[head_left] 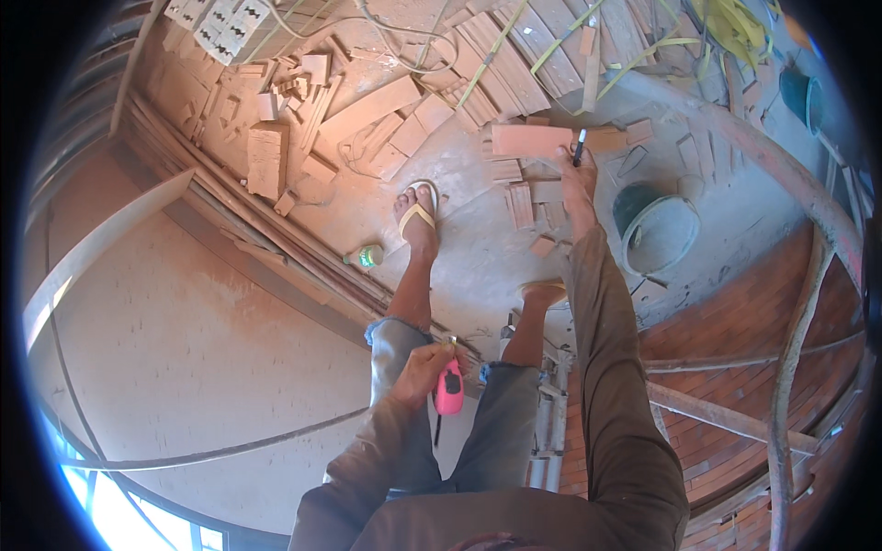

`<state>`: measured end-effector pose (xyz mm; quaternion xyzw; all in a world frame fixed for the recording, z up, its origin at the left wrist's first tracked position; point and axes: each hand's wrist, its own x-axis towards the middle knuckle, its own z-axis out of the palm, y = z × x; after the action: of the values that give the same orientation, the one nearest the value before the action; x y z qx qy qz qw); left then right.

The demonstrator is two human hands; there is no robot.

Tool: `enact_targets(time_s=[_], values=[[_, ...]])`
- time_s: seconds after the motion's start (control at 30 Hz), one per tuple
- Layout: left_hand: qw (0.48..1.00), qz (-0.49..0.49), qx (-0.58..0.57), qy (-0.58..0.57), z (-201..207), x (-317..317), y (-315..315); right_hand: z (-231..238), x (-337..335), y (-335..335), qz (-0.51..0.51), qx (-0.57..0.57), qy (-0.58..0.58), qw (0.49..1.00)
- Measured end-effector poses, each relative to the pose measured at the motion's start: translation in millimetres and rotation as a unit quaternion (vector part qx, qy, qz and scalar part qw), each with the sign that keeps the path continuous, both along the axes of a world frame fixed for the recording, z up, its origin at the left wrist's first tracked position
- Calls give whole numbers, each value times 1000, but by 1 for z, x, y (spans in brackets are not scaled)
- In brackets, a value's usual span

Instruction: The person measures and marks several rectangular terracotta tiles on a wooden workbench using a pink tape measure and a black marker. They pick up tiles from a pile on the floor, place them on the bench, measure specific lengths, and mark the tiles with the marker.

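Observation:
My left hand [424,371] is closed around a pink tape measure [449,391] in front of my knees, its dark strap hanging down. The tape's metal tip shows near my thumb. With the arm stretched far forward, my right hand [578,184] grips a black marker [579,149] that has a white upper end. Against the fingers of that hand lies the right end of a flat terracotta tile [531,141]. Whether the fingers also hold the tile or only touch it, I cannot tell.
Stacked terracotta tiles [491,60] and broken pieces cover the far floor. A tall brick block [267,161] stands left. Buckets [661,236] and a bent pole [735,129] are on the right. A small green-labelled bottle [369,256] lies near my sandalled foot [418,213].

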<state>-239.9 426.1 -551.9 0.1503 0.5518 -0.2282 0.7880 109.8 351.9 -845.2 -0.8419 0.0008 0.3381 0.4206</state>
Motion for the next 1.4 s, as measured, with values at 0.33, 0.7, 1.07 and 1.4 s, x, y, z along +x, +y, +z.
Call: enact_targets(time_s=[0.33,0.7,1.07,1.4], values=[[978,-123,155,-67,-134,65,12,5,-9,-30,94,-168,-87,978],[897,-348,221,-160,-216,166,40,65,-70,-50,34,151,402,903],[884,-325,326,-85,-294,126,33,15,2,-21,-182,54,136,973],[830,-369,417,-46,-347,134,38,-48,0,-34,-155,40,-53,986]])
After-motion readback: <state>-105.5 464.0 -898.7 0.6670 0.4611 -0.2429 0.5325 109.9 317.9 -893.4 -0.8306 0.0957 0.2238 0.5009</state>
